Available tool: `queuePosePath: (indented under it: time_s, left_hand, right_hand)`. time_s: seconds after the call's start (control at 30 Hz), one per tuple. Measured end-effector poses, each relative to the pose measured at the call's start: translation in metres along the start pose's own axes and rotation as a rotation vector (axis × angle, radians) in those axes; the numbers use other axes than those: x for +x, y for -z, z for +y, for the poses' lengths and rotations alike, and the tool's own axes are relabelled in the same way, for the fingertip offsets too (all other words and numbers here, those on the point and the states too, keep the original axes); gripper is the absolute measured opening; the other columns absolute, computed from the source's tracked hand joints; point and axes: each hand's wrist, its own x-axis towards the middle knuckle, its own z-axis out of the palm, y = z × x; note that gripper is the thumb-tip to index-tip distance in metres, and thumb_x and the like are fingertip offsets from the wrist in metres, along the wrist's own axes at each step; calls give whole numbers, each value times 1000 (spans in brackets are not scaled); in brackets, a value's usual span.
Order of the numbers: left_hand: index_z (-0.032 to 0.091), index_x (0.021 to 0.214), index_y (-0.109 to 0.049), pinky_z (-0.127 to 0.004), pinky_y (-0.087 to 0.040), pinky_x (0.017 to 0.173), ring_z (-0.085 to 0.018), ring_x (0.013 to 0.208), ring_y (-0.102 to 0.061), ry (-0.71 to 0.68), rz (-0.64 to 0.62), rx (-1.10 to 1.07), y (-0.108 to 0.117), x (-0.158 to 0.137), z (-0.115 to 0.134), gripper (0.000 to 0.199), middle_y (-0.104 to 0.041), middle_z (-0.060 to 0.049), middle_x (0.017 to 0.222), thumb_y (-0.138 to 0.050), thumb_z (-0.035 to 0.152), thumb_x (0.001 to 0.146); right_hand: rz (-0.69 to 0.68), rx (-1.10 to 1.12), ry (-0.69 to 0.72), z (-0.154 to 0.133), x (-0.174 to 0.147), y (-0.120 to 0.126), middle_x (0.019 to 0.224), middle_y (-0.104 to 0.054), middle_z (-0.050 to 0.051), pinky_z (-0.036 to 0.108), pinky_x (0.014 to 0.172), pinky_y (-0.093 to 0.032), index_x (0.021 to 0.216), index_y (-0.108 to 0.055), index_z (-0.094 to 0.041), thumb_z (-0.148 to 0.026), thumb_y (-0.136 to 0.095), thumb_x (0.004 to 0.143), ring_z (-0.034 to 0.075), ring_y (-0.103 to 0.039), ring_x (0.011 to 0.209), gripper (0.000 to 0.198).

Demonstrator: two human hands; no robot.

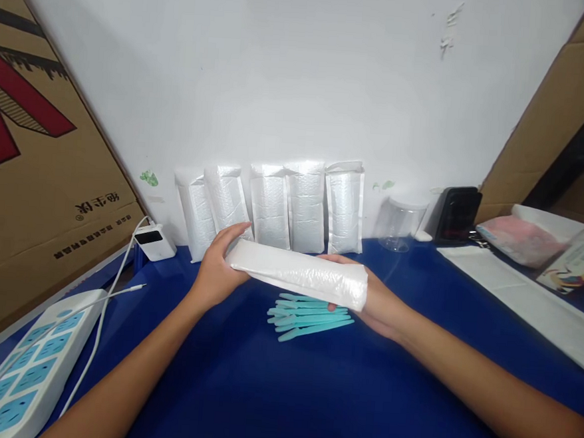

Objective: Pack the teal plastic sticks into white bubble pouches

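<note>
One white bubble mailer (298,273) — glossy, dimpled, tilted, between both hands (220,267) (380,306)

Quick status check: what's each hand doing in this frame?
Left hand: closed on one end of a white padded mailer.
Right hand: closed around the same mailer's other end.

On the desk (259,397), around the sticks (310,314): standing pouches (271,211) from ten to twelve o'clock, jar (404,225) past one, envelope (519,303) at three.

Five standing mailers (271,211), one held mailer (301,273), one jar (402,227)
</note>
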Motion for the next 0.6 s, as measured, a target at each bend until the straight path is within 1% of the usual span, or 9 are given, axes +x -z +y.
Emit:
queuePosePath:
  time_s: [0.1, 0.17, 0.23, 0.3, 0.37, 0.43, 0.47, 0.53, 0.6]
  left_hand:
    - [24, 156, -43, -52, -44, 118, -36, 143, -53, 234, 26, -383, -4, 0, 2, 101, -55, -16, 154, -92, 25, 67]
    - [26, 161, -34, -50, -45, 118, -34, 144, -53, 381, 43, -617, -8, -1, 6, 110, -56, -16, 153, -93, 27, 68]
    - [27, 162, -31, -47, -47, 117, -31, 144, -52, 476, 22, -819, -13, -4, 9, 107, -58, -14, 152, -91, 31, 73]
    - [26, 159, -36, -43, -51, 112, -30, 141, -55, 529, -29, -949, -19, -9, 12, 98, -60, -14, 149, -89, 36, 78]
    - [28, 157, -41, -39, -58, 102, -29, 131, -62, 575, -38, -989, -25, -13, 12, 94, -64, -13, 143, -91, 38, 78]
    - [29, 155, -44, -32, -62, 83, -24, 111, -70, 597, 16, -958, -28, -16, 11, 96, -70, -9, 130, -94, 39, 74]
    - [30, 155, -44, -28, -61, 73, -21, 98, -71, 594, 44, -923, -28, -16, 12, 98, -72, -7, 121, -95, 38, 72]
    - [32, 157, -41, -22, -55, 56, -15, 76, -67, 541, 87, -826, -26, -16, 17, 102, -71, -1, 102, -96, 35, 71]
    - [33, 160, -37, -21, -51, 50, -12, 63, -62, 432, 109, -694, -20, -16, 26, 107, -67, 3, 88, -96, 29, 71]
  right_hand:
    - [-35, 49, 42, 2, 2, 3, 90, -75, 5, 24, 59, -60, 103, -79, -19, -25, -89, 77, 15, -69, 74, 29]
    - [-34, 95, 40, 2, 4, 4, 85, -74, 4, 23, 59, -59, 102, -79, -19, -27, -88, 80, 14, -68, 71, 26]
    - [-17, 129, 23, 3, 5, 4, 84, -74, 3, 22, 58, -59, 105, -79, -20, -23, -88, 78, 13, -68, 70, 28]
    - [-10, 138, -8, 4, 5, 3, 87, -76, 4, 22, 59, -59, 106, -79, -19, -17, -89, 75, 14, -69, 72, 33]
    - [-30, 139, -42, 5, 4, 2, 91, -78, 5, 22, 60, -59, 108, -80, -18, -12, -89, 73, 15, -70, 75, 37]
    - [-53, 147, -76, 5, 2, 1, 90, -78, 6, 22, 62, -60, 107, -81, -17, -11, -87, 74, 15, -71, 74, 33]
    - [-59, 158, -90, 5, 1, 1, 88, -78, 6, 23, 63, -60, 105, -81, -17, -11, -86, 76, 15, -71, 74, 30]
    - [-60, 200, -113, 5, 0, 0, 86, -78, 6, 24, 63, -61, 101, -80, -16, -12, -82, 79, 16, -71, 73, 23]
    - [-52, 259, -129, 5, 0, -1, 87, -77, 7, 26, 63, -61, 100, -79, -16, -14, -76, 83, 18, -72, 73, 18]
